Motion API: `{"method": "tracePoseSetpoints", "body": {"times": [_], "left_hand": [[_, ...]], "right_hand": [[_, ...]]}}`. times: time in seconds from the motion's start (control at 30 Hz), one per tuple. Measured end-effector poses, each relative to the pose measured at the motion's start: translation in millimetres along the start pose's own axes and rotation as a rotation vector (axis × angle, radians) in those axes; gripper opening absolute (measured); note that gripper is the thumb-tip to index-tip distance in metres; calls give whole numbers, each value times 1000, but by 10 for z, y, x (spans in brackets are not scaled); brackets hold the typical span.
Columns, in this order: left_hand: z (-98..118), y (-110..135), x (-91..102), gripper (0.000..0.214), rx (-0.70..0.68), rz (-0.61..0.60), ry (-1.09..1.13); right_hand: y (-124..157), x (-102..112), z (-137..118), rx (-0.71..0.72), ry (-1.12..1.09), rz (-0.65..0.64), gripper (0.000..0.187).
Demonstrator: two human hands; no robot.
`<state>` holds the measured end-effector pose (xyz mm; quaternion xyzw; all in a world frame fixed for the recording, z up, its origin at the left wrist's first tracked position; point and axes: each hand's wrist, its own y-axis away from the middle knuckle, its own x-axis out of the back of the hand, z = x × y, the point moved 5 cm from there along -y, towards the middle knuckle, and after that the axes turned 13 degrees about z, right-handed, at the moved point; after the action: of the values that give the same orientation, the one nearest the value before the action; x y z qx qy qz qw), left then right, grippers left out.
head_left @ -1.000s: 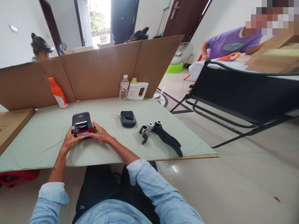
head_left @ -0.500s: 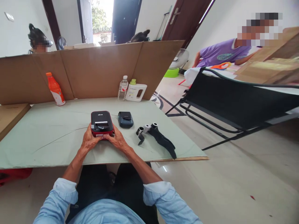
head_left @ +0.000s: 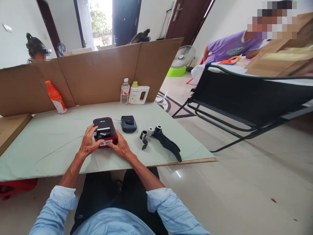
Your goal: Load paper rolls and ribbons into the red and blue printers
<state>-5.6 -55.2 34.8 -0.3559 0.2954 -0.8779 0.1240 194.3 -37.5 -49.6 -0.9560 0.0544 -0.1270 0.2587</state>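
A label printer (head_left: 105, 126) with a black top and red sides sits on the green-covered table, a white sticker on its front. My left hand (head_left: 89, 141) is curled at its left side, fingers on the upper left edge and thumb at the front. Around the right front corner, my right hand (head_left: 121, 147) grips it with the thumb by the sticker. A smaller dark blue device (head_left: 128, 124) lies to the right. Beyond it are small rolls, one white roll (head_left: 150, 131) and a black strip roll (head_left: 167, 142) with its tail unrolled.
A cardboard screen (head_left: 97, 71) stands along the table's back, with an orange bottle (head_left: 56, 98), a clear bottle (head_left: 125, 92) and a white jug (head_left: 139, 94) before it. A flat carton (head_left: 14, 129) lies left. A black folding chair (head_left: 244, 98) and a person in purple (head_left: 228, 45) are right.
My left hand has shifted its fingers from the printer's lower left side up to its top left edge. My right hand keeps its hold. The camera view has tilted slightly.
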Motion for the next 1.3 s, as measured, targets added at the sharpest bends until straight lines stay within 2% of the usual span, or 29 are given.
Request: {"method": "tracePoseSetpoints", "body": {"times": [0.13, 0.33, 0.4, 0.67, 0.8, 0.9, 1.0, 1.07, 1.17, 1.23, 1.3], "left_hand": [[47, -131, -62, 57, -15, 24, -11], [19, -325, -86, 16, -12, 61, 17], [-10, -376, -86, 10, -15, 56, 32], [-96, -350, -108, 18, -48, 30, 60], [-106, -324, -113, 14, -59, 24, 84], [-125, -309, -119, 11, -34, 20, 95], [-126, -286, -121, 11, -19, 29, 100], [-113, -267, -119, 14, -18, 30, 103], [-93, -237, -108, 17, -12, 12, 125], [-88, -220, -96, 16, 3, -1, 152], [-88, -207, -85, 13, 19, -7, 177]], "right_hand": [[-8, -2, -5, 18, -3, 8, 88], [-12, -5, 7, -1, 7, 31, 86], [-12, -5, 6, -9, 16, 37, 86], [-11, 24, -39, -22, 4, 25, 87], [-2, 29, -22, -10, 0, 30, 87], [-15, 43, -19, 6, -10, 60, 89], [-84, 90, -124, 56, 3, 120, 88], [-165, 119, -278, 141, 24, 148, 80], [-298, 112, -507, 255, 75, 142, 54], [-361, 78, -577, 271, 99, 116, 36], [-379, 44, -585, 270, 99, 95, 26]]}}
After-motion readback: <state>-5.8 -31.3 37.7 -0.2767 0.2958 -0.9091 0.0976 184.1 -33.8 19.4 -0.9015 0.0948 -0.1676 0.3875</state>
